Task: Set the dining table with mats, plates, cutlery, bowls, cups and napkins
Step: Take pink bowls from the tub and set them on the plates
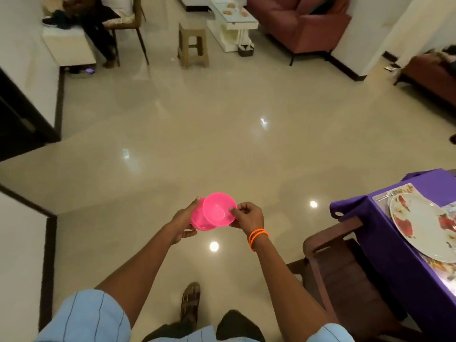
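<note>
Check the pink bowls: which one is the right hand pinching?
The front pink bowl, tilted open toward the camera; right hand pinches its rim. Left hand holds the stack behind.

No readable text, labels, brands or numbers anywhere. Pink bowls (214, 213) are plain, no markings. Plate (419, 228) at the table's near corner has a red floral pattern only. Mat (404, 190) under it is printed, but the print is too blurred to read.
</note>
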